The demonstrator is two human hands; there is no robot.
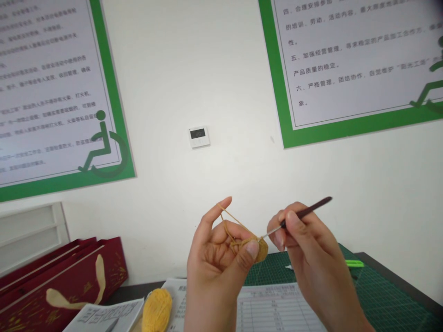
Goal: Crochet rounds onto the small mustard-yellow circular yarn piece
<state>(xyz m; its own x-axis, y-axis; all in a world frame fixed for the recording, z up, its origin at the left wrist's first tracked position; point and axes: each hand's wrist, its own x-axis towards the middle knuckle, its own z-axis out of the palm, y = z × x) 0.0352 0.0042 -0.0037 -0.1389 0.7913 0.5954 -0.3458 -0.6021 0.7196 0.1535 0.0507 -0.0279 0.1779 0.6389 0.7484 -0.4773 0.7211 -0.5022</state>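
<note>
My left hand [221,253] pinches a small mustard-yellow crochet piece [262,251] between thumb and fingers. Its raised index finger carries a strand of yellow yarn [237,217] that runs down to the piece. In my right hand [308,249] is a crochet hook [313,208] with a dark brown handle, gripped between thumb and fingers. The hook's metal shaft reaches left to the crochet piece and its tip meets the stitches by my left thumb. The exact tip is hard to make out. A ball of yellow yarn [157,310] lies below and to the left of my hands.
Printed sheets [277,306] lie beneath my hands, partly over a green cutting mat [384,290]. A bright green cutter [355,263] rests on the mat. Dark red gift bags [114,263] stand at left beside a paper with a pen [112,325]. The wall bears posters and a thermostat [199,137].
</note>
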